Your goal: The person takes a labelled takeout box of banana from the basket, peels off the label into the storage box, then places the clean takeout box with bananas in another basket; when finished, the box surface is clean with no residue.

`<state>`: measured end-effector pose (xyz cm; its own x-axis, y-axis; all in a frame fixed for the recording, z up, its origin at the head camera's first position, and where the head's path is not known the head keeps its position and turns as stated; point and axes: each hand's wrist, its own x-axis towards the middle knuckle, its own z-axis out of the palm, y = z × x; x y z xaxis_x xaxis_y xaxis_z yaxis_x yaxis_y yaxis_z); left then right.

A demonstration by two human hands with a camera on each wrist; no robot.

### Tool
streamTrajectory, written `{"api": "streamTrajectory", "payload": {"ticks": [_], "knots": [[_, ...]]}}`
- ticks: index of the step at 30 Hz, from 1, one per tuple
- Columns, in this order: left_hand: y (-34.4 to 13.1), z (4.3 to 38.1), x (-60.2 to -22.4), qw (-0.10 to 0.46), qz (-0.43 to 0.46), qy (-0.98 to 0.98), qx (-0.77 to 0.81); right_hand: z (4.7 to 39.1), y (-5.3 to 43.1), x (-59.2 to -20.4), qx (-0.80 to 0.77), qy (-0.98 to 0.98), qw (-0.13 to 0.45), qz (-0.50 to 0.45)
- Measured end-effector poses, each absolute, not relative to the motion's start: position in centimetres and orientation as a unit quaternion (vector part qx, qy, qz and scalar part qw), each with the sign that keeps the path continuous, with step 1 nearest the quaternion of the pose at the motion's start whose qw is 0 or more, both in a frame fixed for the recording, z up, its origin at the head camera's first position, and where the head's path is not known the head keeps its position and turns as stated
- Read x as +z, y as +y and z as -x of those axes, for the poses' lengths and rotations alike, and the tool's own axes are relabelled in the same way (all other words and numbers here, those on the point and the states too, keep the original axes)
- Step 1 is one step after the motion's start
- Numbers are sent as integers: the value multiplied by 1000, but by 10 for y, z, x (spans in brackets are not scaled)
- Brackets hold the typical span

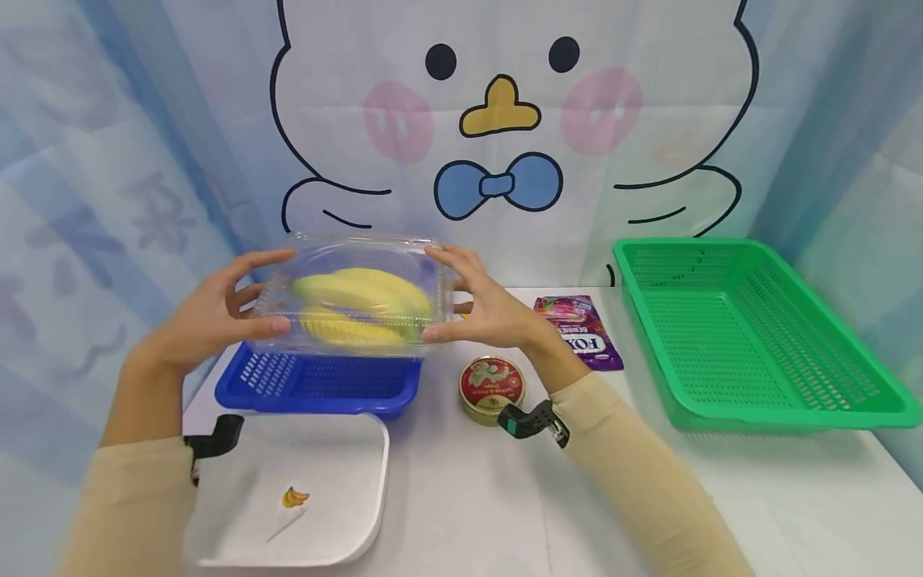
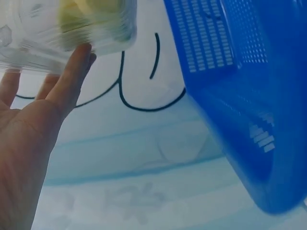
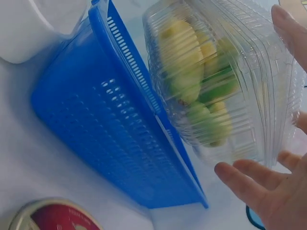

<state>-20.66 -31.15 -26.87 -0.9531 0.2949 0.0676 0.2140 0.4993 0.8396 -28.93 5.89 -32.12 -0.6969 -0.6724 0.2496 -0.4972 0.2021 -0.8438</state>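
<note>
A clear plastic clamshell container [image 1: 360, 252] holds yellow bananas [image 1: 360, 296] with greenish ends. It is held up over the back of the blue basket [image 1: 317, 397], with its long side across the view. My left hand [image 1: 205, 312] grips the container's left end, thumb at the lower front edge and fingers behind and above. At the opposite end my right hand [image 1: 490, 304] grips in the same way. In the right wrist view the bananas [image 3: 184, 62] show through the ribbed wall, and the blue basket [image 3: 100, 120] lies close below the container.
In front of the blue basket sits a white tub [image 1: 332, 489] with a small banana picture inside. A round red-topped tin [image 1: 493, 385] and a purple FOX'S Berries packet [image 1: 580, 328] lie right of it. A large green basket [image 1: 735, 320] stands at the right.
</note>
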Motion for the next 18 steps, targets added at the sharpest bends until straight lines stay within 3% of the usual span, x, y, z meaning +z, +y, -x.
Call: {"api": "streamTrajectory", "payload": {"ticks": [18], "knots": [[-341,197,-279,41,-104,936,333,294,1,-345,-465,784,114,395]]}}
